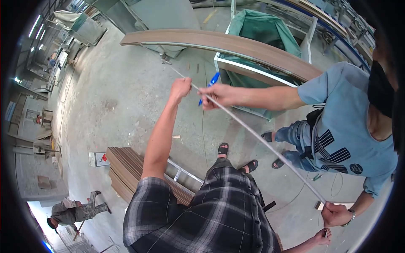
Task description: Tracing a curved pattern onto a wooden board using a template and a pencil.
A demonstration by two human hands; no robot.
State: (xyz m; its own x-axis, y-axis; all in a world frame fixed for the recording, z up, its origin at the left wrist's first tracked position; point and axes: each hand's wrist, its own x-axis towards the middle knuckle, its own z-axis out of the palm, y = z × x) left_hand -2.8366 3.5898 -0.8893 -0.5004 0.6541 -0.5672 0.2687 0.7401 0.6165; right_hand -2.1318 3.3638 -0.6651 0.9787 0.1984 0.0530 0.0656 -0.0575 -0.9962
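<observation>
A long thin grey rod (261, 139) slants across the view from upper left to lower right. My left hand (181, 87), arm stretched forward, is closed around it near its far end. Low at the right edge, my right hand (322, 237) has its fingers drawn together around something small and dark that I cannot make out; it sits just below the rod's near end. A co-worker's hand (217, 96) grips the rod right beside my left one and also holds a blue marker (214, 79). The co-worker's other hand (336, 214) holds the rod's near end.
The co-worker in a light blue shirt (354, 122) stands at my right. Long brown boards (219, 42) lie across a white metal frame (257, 71) with green cloth. A stack of brown panels (126, 168) is at my left. Another person (78, 215) stands farther left.
</observation>
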